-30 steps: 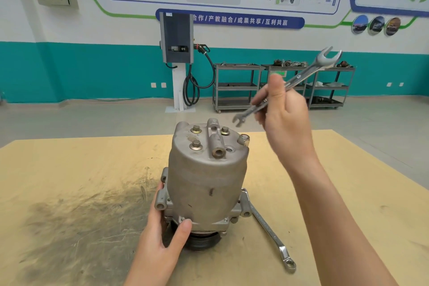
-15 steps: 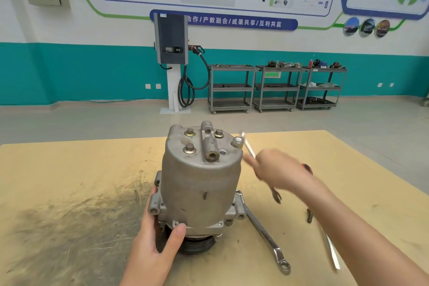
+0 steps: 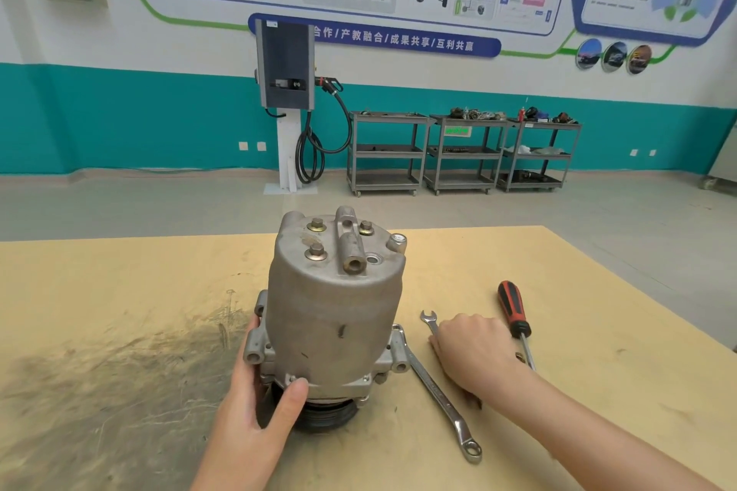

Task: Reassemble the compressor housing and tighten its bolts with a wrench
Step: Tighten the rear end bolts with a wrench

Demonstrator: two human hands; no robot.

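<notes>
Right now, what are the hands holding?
Left hand grips the compressor at its base flange. Right hand rests on the open-end wrench; grip unclear.

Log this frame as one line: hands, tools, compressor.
left hand grips compressor base | right hand on open-end wrench, table | ring wrench against compressor | screwdriver lying right

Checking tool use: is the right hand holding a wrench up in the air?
No, the right hand rests on the open-end wrench lying on the table.

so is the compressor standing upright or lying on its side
Upright: the compressor stands on its pulley end, bolts facing up, left hand gripping its base.
</notes>
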